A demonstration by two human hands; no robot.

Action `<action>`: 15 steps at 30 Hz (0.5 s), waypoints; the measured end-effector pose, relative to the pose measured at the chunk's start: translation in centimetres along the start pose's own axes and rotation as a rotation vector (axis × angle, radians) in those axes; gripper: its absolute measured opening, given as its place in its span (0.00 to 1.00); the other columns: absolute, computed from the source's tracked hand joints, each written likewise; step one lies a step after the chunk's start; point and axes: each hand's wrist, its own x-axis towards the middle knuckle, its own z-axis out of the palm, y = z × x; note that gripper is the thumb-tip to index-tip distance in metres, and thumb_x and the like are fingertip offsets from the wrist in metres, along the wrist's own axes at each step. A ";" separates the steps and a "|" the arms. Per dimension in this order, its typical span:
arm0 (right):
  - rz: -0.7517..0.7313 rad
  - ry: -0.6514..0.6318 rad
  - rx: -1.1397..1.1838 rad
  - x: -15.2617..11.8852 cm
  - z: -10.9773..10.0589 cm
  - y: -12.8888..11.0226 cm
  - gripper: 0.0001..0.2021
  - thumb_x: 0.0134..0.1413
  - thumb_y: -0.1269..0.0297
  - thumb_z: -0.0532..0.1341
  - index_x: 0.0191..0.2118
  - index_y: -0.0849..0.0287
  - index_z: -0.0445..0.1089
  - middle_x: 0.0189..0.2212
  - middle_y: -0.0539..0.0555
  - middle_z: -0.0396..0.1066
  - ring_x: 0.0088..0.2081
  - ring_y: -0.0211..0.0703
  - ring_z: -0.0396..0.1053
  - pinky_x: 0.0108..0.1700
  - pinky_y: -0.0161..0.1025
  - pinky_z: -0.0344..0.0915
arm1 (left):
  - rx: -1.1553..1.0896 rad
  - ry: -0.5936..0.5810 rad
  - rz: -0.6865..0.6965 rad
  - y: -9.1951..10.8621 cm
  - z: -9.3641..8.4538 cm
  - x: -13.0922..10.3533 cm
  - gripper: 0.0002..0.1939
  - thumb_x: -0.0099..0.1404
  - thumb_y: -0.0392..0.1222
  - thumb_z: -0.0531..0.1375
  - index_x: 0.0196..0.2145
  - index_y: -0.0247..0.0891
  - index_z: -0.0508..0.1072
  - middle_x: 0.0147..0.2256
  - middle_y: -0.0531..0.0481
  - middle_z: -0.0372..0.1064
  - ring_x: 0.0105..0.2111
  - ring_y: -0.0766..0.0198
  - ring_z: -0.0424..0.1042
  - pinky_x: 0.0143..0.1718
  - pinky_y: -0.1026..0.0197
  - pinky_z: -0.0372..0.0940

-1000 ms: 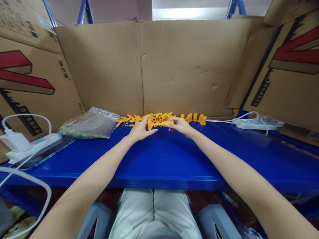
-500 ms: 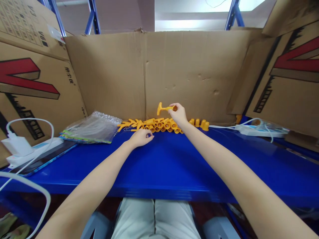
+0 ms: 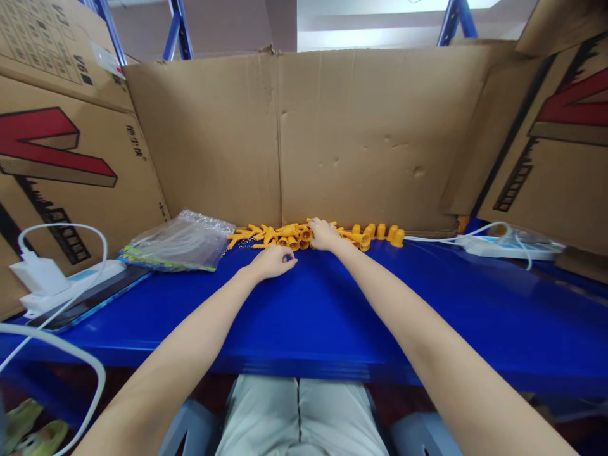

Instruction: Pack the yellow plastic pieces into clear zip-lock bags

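Note:
My right hand [image 3: 325, 234] reaches into a low pile of yellow plastic parts [image 3: 287, 232], its fingers bent down over them. What it grips there is hidden among the parts. My left hand [image 3: 273, 261] rests on the blue tabletop just in front of the pile, thumb and fingers curled together; anything inside it does not show. Yellow cups [image 3: 294, 243] lie with their round mouths facing me. Branching yellow pieces [image 3: 241, 237] spread to the left, with small dark chains [image 3: 246, 243] beside them. Several more yellow cups [image 3: 380, 231] stand upright at the right end.
Clear plastic bags [image 3: 183, 244] lie left of the pile. Farther left are a phone [image 3: 97, 297] and a white power strip with a charger [image 3: 45, 275]. Another power strip [image 3: 508, 246] sits at right. Cardboard walls [image 3: 370, 139] close off the back and sides.
My right hand, which held up a yellow T-handled piece, has come down to the pile and slightly left. My left hand stays nearly in place. The view has shifted a little.

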 end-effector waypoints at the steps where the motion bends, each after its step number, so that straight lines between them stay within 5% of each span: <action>1: -0.006 -0.024 0.034 0.1 0.0 0.1 0.24 0.52 0.71 0.54 0.56 0.60 0.61 0.60 0.60 0.56 0.58 0.54 0.57 0.56 0.52 0.56 | 0.000 0.001 -0.002 0.0 0.0 0.0 0.13 0.59 0.45 0.54 0.32 0.36 0.75 0.25 0.50 0.71 0.25 0.64 0.67 0.28 0.63 0.58; 7: 0.022 -0.128 0.099 0.8 -0.7 -0.1 0.28 0.49 0.63 0.56 0.58 0.58 0.60 0.61 0.59 0.56 0.61 0.56 0.52 0.60 0.60 0.47 | 0.003 -0.002 -0.011 0.0 0.1 0.0 0.13 0.59 0.45 0.54 0.32 0.36 0.75 0.26 0.50 0.71 0.25 0.64 0.67 0.28 0.63 0.58; 12: -0.059 0.020 0.068 1.9 -1.0 -1.8 0.24 0.55 0.62 0.53 0.58 0.58 0.59 0.59 0.58 0.60 0.59 0.54 0.55 0.60 0.62 0.44 | 0.004 0.001 0.007 0.0 0.0 -0.1 0.12 0.59 0.45 0.55 0.32 0.36 0.75 0.26 0.50 0.71 0.25 0.64 0.67 0.28 0.63 0.58; 15: -0.100 -0.019 -0.004 2.7 -0.4 -3.2 0.23 0.54 0.66 0.55 0.57 0.57 0.61 0.57 0.59 0.62 0.57 0.53 0.57 0.59 0.61 0.46 | 0.002 0.001 0.005 0.2 -0.1 -0.2 0.12 0.59 0.44 0.55 0.32 0.36 0.75 0.26 0.50 0.71 0.25 0.64 0.67 0.28 0.63 0.58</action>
